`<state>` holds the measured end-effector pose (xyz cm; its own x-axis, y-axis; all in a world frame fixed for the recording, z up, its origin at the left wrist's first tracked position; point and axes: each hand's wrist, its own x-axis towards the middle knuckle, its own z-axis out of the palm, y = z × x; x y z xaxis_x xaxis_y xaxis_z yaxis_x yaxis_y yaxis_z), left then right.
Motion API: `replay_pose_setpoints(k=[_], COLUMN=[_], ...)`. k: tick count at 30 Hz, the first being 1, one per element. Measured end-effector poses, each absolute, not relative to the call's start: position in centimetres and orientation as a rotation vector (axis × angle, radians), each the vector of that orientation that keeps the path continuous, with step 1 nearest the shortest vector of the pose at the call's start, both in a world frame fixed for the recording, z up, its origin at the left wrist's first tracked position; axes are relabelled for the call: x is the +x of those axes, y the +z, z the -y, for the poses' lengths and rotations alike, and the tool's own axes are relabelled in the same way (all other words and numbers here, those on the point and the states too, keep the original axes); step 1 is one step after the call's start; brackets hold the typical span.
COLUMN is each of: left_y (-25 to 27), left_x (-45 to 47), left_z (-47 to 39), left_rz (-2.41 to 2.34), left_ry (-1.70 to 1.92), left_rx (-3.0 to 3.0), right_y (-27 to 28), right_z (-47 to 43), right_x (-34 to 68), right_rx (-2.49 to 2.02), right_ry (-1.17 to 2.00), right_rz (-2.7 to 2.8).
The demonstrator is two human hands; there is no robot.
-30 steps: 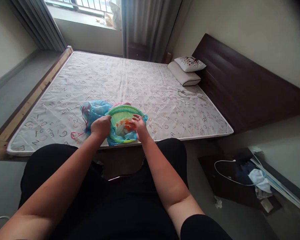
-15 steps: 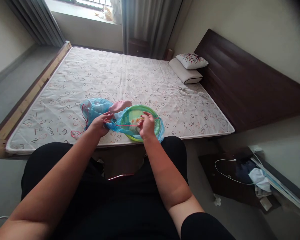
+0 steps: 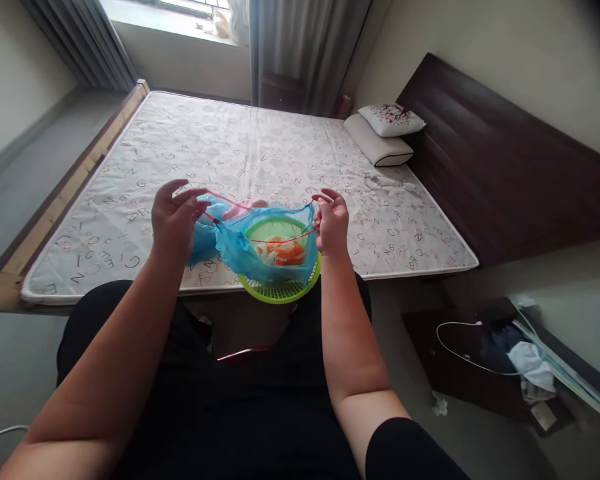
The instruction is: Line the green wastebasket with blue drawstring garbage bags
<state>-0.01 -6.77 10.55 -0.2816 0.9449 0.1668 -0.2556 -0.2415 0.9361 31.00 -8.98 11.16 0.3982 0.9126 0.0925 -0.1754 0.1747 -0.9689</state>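
Observation:
A thin blue plastic bag (image 3: 235,250) with a red drawstring stretches between my two hands. My left hand (image 3: 173,217) pinches the drawstring on one side. On the other, my right hand (image 3: 331,221) is closed on the string and the bag's rim. Below the raised bag mouth is a green plastic basket (image 3: 275,293) at the mattress edge. Crumpled orange and white scraps (image 3: 283,252) show inside the bag, over the basket. Behind, partly covered, lie another light-blue plastic bag (image 3: 203,240) and a pink item (image 3: 253,207) whose kind I cannot make out.
The letter-print mattress (image 3: 220,147) fills the bed frame ahead of my knees. Two pillows (image 3: 393,120) lie by the dark headboard (image 3: 480,153). To the right, a low dark cabinet (image 3: 460,360) carries a cable and cloths.
Both hands have risen and moved apart, drawing the bag's mouth up and wide with the red string taut. The bag's edge has come up off the right side of the basket.

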Motion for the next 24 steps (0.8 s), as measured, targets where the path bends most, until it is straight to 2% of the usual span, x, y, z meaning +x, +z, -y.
replay_pose_setpoints(k=[6,10,14,19,24], left_y=[15.4,17.3,17.2,16.3,16.5], left_x=[3.1,5.1,6.1,6.4,6.1], left_z=[8.8,10.4,11.0,10.9,11.0], left_rz=[-0.918,-0.694,-0.535,-0.521,-0.570], left_ry=[1.705,1.450,1.133,1.283,1.332], left_rx=[1.380,1.412,1.369,1.163,1.213], right_y=[16.8,19.6,19.4,18.0,17.3], right_z=[11.1,12.4,11.7,11.1,11.0], right_x=[28.5,26.2,25.4,26.1,26.2], right_rx=[-1.200,-1.220,-1.176,-1.072,-0.969], right_ry=[0.688,0.740,0.859,1.105,1.139], right_rz=[1.459,1.735,1.944,2.013,2.031])
